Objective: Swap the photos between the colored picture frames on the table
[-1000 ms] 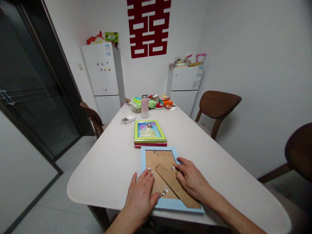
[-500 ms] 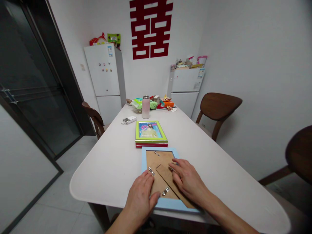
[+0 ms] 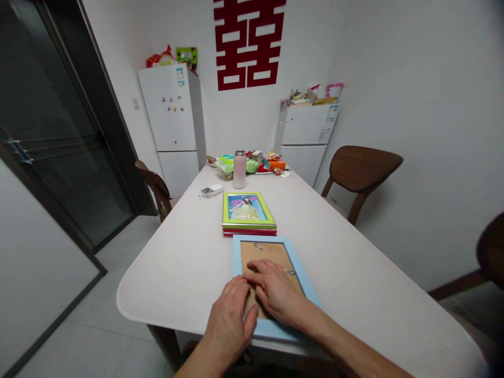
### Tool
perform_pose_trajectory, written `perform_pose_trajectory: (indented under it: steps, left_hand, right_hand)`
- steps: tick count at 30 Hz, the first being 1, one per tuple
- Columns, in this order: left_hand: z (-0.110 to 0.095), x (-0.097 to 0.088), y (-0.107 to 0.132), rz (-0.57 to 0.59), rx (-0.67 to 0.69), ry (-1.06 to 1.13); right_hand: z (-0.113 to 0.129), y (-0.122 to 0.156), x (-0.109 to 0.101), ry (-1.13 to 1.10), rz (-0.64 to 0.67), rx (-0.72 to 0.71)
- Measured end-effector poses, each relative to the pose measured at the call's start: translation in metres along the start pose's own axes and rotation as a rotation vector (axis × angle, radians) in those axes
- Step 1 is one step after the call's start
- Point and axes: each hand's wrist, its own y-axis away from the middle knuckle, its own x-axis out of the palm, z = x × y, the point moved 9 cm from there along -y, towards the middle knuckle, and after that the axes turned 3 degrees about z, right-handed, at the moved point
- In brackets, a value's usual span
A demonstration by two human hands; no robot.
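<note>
Slid leftward since the earlier frame, the right hand (image 3: 275,291) meets the left hand (image 3: 232,310), both flat and open on the backing board (image 3: 268,253), which looks seated in the face-down blue picture frame (image 3: 237,257) at the near edge of the desk (image 3: 189,262); whether its clips (image 3: 290,272) are fastened cannot be told.

A single head-worn camera looks forward and down along the white desk (image 3: 189,252), close above the person's own hands at the near edge, facing the far wall and its fridges (image 3: 173,118)
</note>
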Motion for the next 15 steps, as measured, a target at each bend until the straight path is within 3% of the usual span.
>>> perform_pose_trajectory:
  steps: [5, 9, 15]
  left_hand:
    - [0.0, 0.0, 0.0, 0.018, -0.015, -0.009]
    - [-0.001, 0.0, 0.001, 0.025, -0.023, -0.017]
    - [-0.002, -0.001, 0.001, 0.034, -0.019, -0.03]
  right_hand:
    - [-0.012, -0.006, -0.004, -0.022, -0.031, 0.018]
    - [-0.051, -0.02, -0.021, 0.066, -0.144, 0.191]
    - [-0.092, -0.045, -0.022, 0.134, -0.153, 0.377]
